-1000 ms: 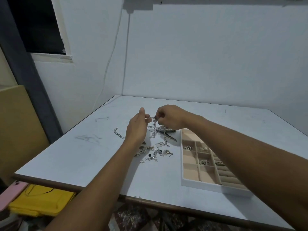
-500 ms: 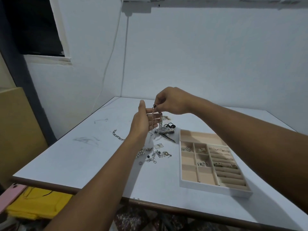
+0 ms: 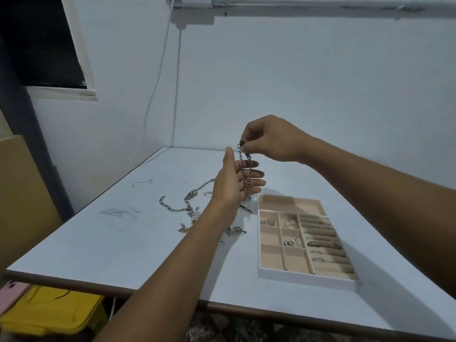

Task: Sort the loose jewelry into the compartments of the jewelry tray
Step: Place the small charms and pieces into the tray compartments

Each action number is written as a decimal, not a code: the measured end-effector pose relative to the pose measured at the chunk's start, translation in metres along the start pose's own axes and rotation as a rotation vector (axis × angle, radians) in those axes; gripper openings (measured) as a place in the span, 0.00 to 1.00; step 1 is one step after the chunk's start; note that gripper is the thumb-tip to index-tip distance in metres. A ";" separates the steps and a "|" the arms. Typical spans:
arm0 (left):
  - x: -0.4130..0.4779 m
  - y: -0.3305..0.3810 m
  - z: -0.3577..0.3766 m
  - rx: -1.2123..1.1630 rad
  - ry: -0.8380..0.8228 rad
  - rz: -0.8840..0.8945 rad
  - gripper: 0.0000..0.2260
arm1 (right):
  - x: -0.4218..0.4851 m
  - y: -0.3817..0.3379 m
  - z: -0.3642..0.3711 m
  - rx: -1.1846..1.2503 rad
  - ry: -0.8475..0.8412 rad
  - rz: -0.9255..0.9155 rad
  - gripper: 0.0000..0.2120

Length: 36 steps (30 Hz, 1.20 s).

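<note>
My right hand (image 3: 271,141) pinches the top end of a chain bracelet (image 3: 245,176) that hangs doubled, well above the table. Behind the chain my left hand (image 3: 233,183) is held open with straight fingers, and the links lie against its palm and fingers. The pink jewelry tray (image 3: 288,204) with a white rim sits to the right; some small compartments hold earrings and the ring rows hold several rings. Loose jewelry (image 3: 235,230) lies under my left forearm, partly hidden. A long silver link chain (image 3: 177,208) stretches to the left of it.
The white table (image 3: 111,243) ends at a brown front edge close to me and meets the wall at the back. A yellow box (image 3: 49,312) and a pink object (image 3: 12,296) sit below the table's left corner. A cable hangs down the wall.
My right hand has lifted the bracelet higher off the pile. My left hand rose with it and now lies flat behind the hanging chain.
</note>
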<state>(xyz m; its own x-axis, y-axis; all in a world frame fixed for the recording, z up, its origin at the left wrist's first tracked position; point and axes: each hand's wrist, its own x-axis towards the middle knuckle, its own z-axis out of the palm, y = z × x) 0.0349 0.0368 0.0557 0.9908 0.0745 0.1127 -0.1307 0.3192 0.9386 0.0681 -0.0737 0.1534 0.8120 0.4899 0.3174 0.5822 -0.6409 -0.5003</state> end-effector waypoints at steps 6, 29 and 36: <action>-0.017 -0.017 0.016 0.001 -0.093 0.005 0.11 | -0.028 0.015 -0.012 0.061 -0.028 0.050 0.02; -0.037 -0.044 0.021 -0.004 -0.120 -0.193 0.33 | -0.079 0.041 0.026 0.118 0.023 0.137 0.02; -0.033 -0.039 0.021 -0.002 -0.161 -0.233 0.33 | -0.082 0.042 0.037 0.065 0.037 0.153 0.02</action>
<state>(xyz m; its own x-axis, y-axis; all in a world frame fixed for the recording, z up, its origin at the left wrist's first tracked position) 0.0081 0.0016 0.0222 0.9868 -0.1521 -0.0553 0.1010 0.3118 0.9448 0.0247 -0.1187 0.0768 0.8928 0.3665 0.2619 0.4483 -0.6667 -0.5955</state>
